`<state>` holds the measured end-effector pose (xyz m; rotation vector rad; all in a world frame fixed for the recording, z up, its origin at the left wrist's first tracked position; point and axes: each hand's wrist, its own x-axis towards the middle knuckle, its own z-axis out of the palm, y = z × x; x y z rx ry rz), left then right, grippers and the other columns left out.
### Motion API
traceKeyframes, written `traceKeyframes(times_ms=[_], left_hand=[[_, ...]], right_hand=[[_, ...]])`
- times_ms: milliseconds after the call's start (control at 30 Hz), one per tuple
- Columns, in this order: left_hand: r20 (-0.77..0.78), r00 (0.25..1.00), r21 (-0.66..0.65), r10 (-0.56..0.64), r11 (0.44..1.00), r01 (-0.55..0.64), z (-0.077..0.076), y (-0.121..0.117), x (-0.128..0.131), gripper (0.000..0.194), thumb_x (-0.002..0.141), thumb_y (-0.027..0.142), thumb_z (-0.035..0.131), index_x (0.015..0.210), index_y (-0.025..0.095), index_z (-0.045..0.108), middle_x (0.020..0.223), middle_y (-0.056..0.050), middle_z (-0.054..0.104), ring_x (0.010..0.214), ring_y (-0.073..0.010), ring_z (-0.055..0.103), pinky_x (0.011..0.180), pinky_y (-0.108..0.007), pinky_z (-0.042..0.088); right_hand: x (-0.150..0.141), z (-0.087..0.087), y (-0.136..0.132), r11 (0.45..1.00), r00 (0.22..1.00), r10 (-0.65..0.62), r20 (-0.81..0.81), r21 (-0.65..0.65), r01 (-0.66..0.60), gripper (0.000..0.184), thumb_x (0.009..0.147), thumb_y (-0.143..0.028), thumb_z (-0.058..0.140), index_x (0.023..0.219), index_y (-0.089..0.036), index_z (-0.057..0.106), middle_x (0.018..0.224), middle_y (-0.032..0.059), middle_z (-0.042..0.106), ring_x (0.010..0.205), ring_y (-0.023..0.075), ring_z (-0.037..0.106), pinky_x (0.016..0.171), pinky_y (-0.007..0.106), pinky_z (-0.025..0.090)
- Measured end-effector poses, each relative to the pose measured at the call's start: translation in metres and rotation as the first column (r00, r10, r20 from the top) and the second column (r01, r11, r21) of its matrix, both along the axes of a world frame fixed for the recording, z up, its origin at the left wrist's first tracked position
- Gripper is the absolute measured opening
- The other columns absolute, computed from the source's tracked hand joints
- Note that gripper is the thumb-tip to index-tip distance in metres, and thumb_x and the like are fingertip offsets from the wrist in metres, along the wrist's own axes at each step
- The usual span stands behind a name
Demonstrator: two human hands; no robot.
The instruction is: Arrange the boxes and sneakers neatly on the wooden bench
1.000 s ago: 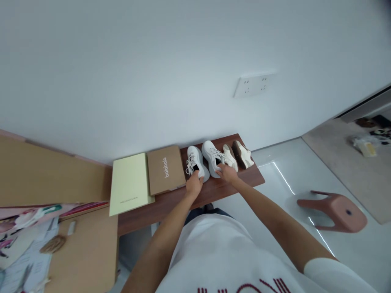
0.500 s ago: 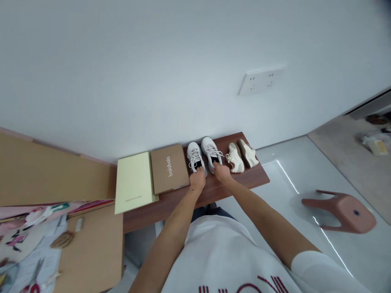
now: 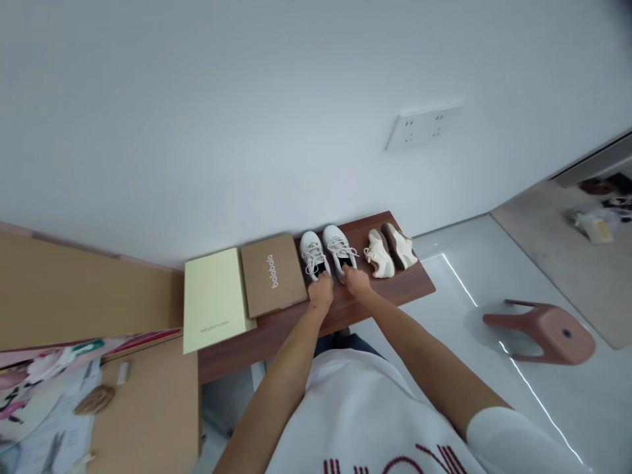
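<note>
Two white lace-up sneakers stand side by side on a brown wooden bench, toes toward the wall. My left hand (image 3: pixel 321 289) is closed on the heel of the left sneaker (image 3: pixel 312 251). Closed on the heel of the right sneaker (image 3: pixel 338 242) is my right hand (image 3: pixel 356 279). Both heels are partly hidden by my fingers. To the right, a cream pair with brown soles lies on its sides: one cream shoe (image 3: pixel 380 255) beside another cream shoe (image 3: pixel 402 247). A brown shoebox (image 3: pixel 274 273) marked "balabala" sits just left of the white pair.
A pale yellow box (image 3: pixel 215 296) lies at the left of the bench (image 3: pixel 340 316). Further left stands a large open cardboard box (image 3: pixel 148 401) holding papers and small items. A pink stool (image 3: pixel 563 332) is on the floor at right. A socket plate (image 3: pixel 422 127) is on the wall.
The right sneaker has shifted slightly toward the left one, and the two now stand closer together. Both hands stay on the heels. The camera view has tilted a little.
</note>
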<state>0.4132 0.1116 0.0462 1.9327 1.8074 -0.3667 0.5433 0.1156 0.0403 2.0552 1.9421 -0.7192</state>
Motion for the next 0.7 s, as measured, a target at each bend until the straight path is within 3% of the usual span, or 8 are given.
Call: traceKeyframes(times_ms=[167,367,533,633,700], left_hand=[[0.022,1.000,0.010,-0.014,1.000,0.013,0.008,-0.004,-0.005,0.032,0.100,0.026,0.042,0.129,0.016,0.052,0.123,-0.017,0.066,0.110,-0.0278,0.069,0.090,-0.037,0.053],[0.117,0.993,0.144,-0.033,0.989,0.016,0.020,-0.019,-0.010,0.037,0.101,0.031,0.043,0.135,0.018,0.049,0.132,-0.017,0.062,0.108,-0.0265,0.068,0.088,-0.034,0.053],[0.302,0.945,0.197,-0.124,0.978,0.065,0.020,-0.028,0.022,0.037,0.100,0.025,0.046,0.135,0.020,0.052,0.134,-0.013,0.062,0.118,-0.0249,0.064,0.095,-0.034,0.050],[0.465,0.872,0.117,-0.154,0.987,0.112,0.009,-0.029,0.059,0.036,0.098,0.022,0.049,0.133,0.020,0.054,0.127,-0.011,0.067,0.117,-0.0227,0.064,0.100,-0.034,0.048],[0.549,0.828,0.029,-0.114,0.993,0.117,-0.002,-0.026,0.086,0.040,0.096,0.022,0.052,0.136,0.018,0.052,0.125,-0.012,0.068,0.115,-0.0217,0.065,0.101,-0.034,0.048]], right_hand=[[-0.003,0.005,-0.003,0.998,0.999,-0.044,-0.029,0.043,0.045,0.028,0.099,-0.033,0.057,0.125,-0.022,0.055,0.125,0.0142,0.066,0.107,0.0261,0.069,0.085,0.033,0.050],[0.022,-0.006,-0.032,0.941,0.979,-0.119,-0.167,0.295,0.164,0.033,0.102,-0.036,0.046,0.130,-0.021,0.058,0.133,0.0130,0.061,0.105,0.0227,0.067,0.083,0.029,0.049],[0.087,-0.020,-0.053,0.827,0.936,-0.192,-0.294,0.465,0.316,0.033,0.102,-0.032,0.040,0.127,-0.018,0.058,0.127,0.0129,0.063,0.102,0.0225,0.065,0.087,0.031,0.050],[0.138,-0.027,-0.049,0.761,0.914,-0.247,-0.322,0.519,0.389,0.037,0.100,-0.031,0.042,0.131,-0.015,0.054,0.128,0.0158,0.061,0.115,0.0270,0.060,0.098,0.037,0.047],[0.172,-0.031,-0.041,0.736,0.896,-0.337,-0.289,0.512,0.442,0.045,0.096,-0.030,0.046,0.137,-0.011,0.050,0.133,0.0199,0.058,0.125,0.0314,0.054,0.105,0.042,0.043]])
